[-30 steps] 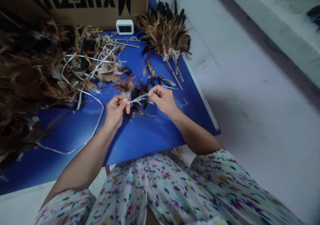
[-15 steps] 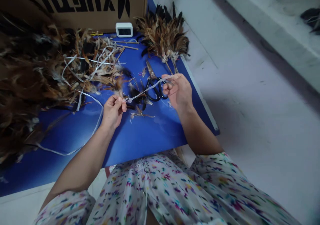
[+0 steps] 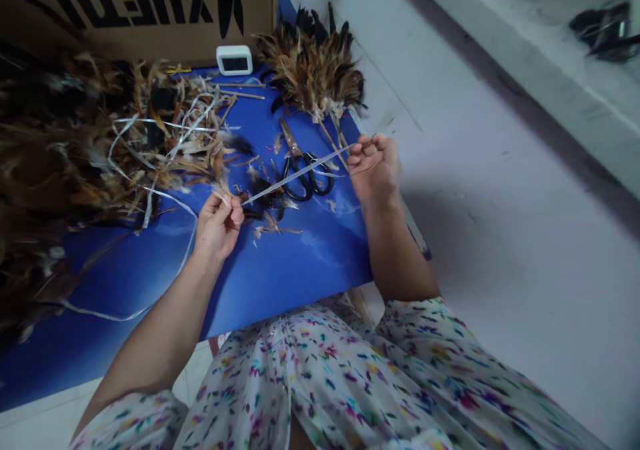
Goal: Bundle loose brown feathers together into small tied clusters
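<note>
A thin, whitish plastic ribbon (image 3: pixel 295 176) stretches taut and slanting between my two hands, above the table. My left hand (image 3: pixel 216 227) pinches its lower end between thumb and fingers; pale feather tips show at those fingertips, but whether they are held too I cannot tell. Closed on the upper end is my right hand (image 3: pixel 375 170), fingers curled, near the table's right edge. Beneath the ribbon lie scissors (image 3: pixel 291 138) with black handles, their blades pointing away from me. Small loose feathers (image 3: pixel 270 223) are scattered beside my left hand.
Brown and black feathers (image 3: pixel 100 157) are heaped at the left, with more white ribbon (image 3: pixel 187 137) across them. A feather bundle on sticks (image 3: pixel 315 63) lies at the back right. Behind stand a small white digital clock (image 3: pixel 234 60) and a cardboard box (image 3: pixel 150 37). A wall borders the right side.
My right hand has moved right and slightly up, and its fingers have curled in. The ribbon, slack and wavy before, is now straight. My left hand keeps its pinch.
</note>
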`<act>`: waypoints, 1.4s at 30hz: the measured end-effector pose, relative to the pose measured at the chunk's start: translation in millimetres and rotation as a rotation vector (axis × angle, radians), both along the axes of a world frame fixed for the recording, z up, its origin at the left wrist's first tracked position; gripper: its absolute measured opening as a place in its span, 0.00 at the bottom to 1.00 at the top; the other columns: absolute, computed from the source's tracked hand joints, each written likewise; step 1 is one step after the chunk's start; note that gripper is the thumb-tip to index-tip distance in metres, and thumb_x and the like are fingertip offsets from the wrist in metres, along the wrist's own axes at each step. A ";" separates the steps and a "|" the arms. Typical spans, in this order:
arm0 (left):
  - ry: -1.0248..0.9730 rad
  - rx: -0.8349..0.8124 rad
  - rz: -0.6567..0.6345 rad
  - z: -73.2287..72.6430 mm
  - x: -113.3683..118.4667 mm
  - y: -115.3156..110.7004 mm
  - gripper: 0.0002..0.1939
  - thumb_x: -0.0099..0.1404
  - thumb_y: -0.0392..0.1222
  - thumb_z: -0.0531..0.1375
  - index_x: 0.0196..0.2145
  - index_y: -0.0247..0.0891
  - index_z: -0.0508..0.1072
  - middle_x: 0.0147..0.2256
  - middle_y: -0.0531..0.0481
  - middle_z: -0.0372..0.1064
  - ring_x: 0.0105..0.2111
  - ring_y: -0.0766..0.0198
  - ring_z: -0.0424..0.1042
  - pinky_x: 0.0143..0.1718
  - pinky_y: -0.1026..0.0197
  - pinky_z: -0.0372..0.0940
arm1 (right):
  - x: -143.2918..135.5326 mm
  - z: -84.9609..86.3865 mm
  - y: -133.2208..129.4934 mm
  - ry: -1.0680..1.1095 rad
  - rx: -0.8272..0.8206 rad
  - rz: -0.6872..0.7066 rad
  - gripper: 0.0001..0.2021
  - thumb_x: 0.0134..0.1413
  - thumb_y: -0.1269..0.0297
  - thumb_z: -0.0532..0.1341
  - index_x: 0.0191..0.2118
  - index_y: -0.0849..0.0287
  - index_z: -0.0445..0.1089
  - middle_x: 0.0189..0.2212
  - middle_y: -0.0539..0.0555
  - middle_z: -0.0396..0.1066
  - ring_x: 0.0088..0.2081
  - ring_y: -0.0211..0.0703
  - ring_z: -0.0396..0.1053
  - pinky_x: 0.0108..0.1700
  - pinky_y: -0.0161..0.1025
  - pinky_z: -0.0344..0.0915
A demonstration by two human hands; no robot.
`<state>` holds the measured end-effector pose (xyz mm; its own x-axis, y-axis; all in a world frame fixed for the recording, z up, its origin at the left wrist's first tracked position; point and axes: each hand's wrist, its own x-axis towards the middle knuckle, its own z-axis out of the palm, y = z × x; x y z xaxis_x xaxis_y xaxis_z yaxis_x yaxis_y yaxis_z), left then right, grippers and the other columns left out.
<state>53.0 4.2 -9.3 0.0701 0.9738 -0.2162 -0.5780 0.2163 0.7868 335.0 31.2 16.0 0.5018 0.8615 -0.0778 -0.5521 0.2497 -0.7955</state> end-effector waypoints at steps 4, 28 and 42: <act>-0.032 -0.018 0.009 1.6 -1.6 1.0 0.14 0.57 0.36 0.70 0.26 0.37 0.65 0.22 0.57 0.65 0.17 0.78 0.59 0.18 0.76 0.57 | 18.6 -4.3 6.0 -0.103 0.000 -0.103 0.10 0.58 0.57 0.56 0.30 0.55 0.58 0.29 0.47 0.70 0.31 0.33 0.72 0.29 0.31 0.68; 0.007 0.123 0.005 -7.2 -3.8 1.4 0.17 0.51 0.40 0.73 0.26 0.36 0.67 0.22 0.55 0.68 0.17 0.75 0.62 0.18 0.73 0.59 | 19.5 -8.7 -6.8 -1.614 -0.178 0.060 0.07 0.57 0.70 0.59 0.38 0.60 0.74 0.34 0.55 0.75 0.37 0.44 0.72 0.44 0.41 0.68; 0.044 0.101 0.022 -9.2 -4.7 2.0 0.20 0.46 0.43 0.75 0.27 0.36 0.68 0.22 0.55 0.69 0.17 0.74 0.63 0.18 0.72 0.60 | 26.2 -0.5 -25.3 -1.121 -0.171 0.543 0.05 0.50 0.66 0.63 0.28 0.61 0.73 0.26 0.53 0.75 0.28 0.38 0.71 0.32 0.35 0.66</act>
